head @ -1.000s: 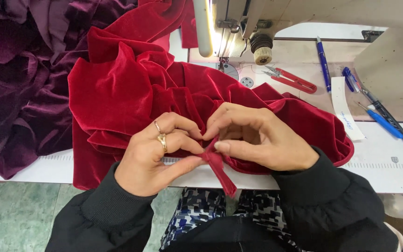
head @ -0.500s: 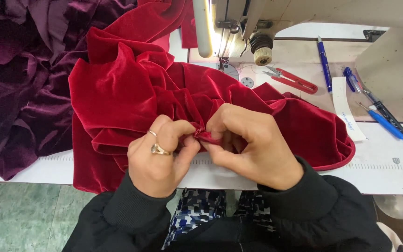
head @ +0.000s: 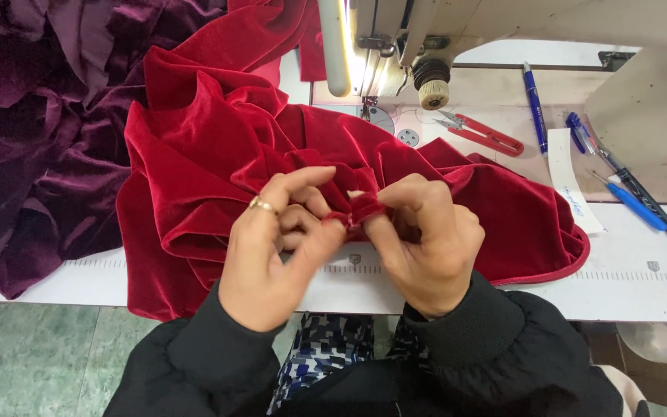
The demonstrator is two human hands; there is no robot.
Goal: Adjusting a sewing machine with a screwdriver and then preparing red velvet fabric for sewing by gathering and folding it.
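Left of table: heap of dark purple velvet (head: 32, 131)
Behind: sewing machine (head: 426, 38)
Near its base: red thread snips (head: 484, 133)
Right side: blue pens (head: 536, 104), white paper strip (head: 569, 179)
Front edge: white table (head: 642, 289)

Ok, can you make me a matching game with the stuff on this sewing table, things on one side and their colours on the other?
Things:
1. cloth in the hands
2. cloth pile at the far left
3. pen beside the snips
4. ring on the left hand

Colours:
A. gold
B. blue
C. bright red
D. dark purple

Pairs: 1-C, 2-D, 3-B, 4-A
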